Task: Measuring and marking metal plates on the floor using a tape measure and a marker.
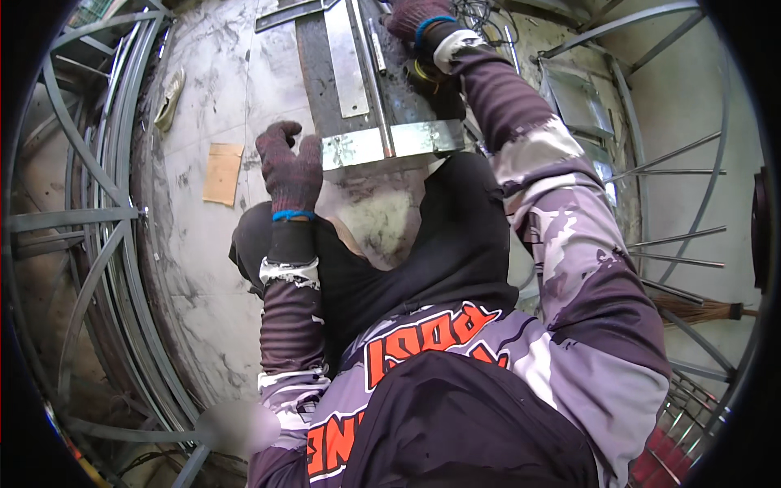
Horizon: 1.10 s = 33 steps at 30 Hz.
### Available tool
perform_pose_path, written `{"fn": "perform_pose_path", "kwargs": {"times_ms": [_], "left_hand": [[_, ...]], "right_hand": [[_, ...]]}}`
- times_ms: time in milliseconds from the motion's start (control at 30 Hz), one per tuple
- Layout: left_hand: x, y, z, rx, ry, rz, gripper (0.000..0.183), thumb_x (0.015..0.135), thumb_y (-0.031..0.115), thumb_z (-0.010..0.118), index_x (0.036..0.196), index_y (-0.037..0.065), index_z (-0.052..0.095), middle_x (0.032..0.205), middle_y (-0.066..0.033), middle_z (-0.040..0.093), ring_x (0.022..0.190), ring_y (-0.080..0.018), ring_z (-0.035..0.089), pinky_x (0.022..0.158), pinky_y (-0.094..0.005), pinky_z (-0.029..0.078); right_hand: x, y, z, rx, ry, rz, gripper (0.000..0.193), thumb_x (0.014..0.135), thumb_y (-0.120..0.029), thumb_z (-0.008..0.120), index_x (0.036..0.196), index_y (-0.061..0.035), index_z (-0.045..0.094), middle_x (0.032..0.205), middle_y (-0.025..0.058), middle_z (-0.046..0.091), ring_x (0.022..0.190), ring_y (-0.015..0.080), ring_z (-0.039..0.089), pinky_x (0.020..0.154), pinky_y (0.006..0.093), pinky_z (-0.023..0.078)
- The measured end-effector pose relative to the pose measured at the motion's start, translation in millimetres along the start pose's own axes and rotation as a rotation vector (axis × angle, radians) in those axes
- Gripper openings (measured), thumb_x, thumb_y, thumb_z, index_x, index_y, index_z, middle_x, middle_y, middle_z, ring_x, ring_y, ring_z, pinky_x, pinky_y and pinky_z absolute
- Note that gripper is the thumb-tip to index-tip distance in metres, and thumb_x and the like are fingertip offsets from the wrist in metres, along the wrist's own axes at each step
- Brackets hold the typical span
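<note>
My left hand, in a dark maroon knit glove with a blue cuff, is beside the left end of a shiny sheet-metal strip. Its fingers are bent, the thumb stands apart, and nothing shows between them. At the top edge, my right hand, gloved alike, reaches forward past the work; its fingers are partly hidden, so I cannot make out a grip. A thin metal rod runs lengthwise and lies over the strip. Left of the rod lies a flat pale metal bar on a dark plate.
A slim white marker-like stick lies right of the rod. Cardboard and a shoe are on the floor at left. Metal racks with long bars stand at left; rods stick out at right, near a broom.
</note>
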<state>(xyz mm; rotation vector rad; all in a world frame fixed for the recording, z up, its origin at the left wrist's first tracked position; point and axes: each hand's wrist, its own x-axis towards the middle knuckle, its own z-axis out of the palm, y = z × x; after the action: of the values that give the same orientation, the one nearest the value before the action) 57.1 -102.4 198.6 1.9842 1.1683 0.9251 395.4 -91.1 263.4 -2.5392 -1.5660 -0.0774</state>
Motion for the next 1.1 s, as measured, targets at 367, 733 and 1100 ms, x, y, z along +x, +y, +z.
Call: {"fn": "perform_pose_path", "kwargs": {"times_ms": [367,733,1100], "left_hand": [[14,1,13,-0.148,0.042,-0.023,0.039,0.083,0.016,0.081,0.118,0.003,0.068,0.115,-0.013,0.062,0.104,-0.0274,0.064,0.096,-0.0422,0.054],[22,-10,8,-0.231,0.143,-0.109,0.039,0.084,0.015,0.08,0.118,0.002,0.068,0.114,-0.0133,0.064,0.105,-0.0269,0.065,0.096,-0.0409,0.053],[23,-4,8,-0.211,0.232,-0.035,0.033,0.088,0.006,0.078,0.118,0.002,0.066,0.112,-0.0097,0.069,0.102,-0.0204,0.067,0.095,-0.036,0.054]], "right_hand": [[-25,-39,-30,-0.25,-0.397,-0.285,0.142,0.058,-0.04,0.101,0.173,-0.0285,0.019,0.166,0.0148,0.047,0.153,0.0378,0.045,0.118,0.0553,0.044],[-36,-52,-16,-0.323,-0.406,-0.384,0.089,0.086,-0.026,0.084,0.164,-0.032,0.041,0.146,0.0219,0.064,0.141,0.0421,0.057,0.118,0.0715,0.032],[-63,-39,-50,-0.386,-0.074,-0.73,0.015,0.09,-0.019,0.074,0.105,-0.0202,0.077,0.107,0.0097,0.072,0.111,0.0308,0.072,0.102,0.0521,0.05]]}}
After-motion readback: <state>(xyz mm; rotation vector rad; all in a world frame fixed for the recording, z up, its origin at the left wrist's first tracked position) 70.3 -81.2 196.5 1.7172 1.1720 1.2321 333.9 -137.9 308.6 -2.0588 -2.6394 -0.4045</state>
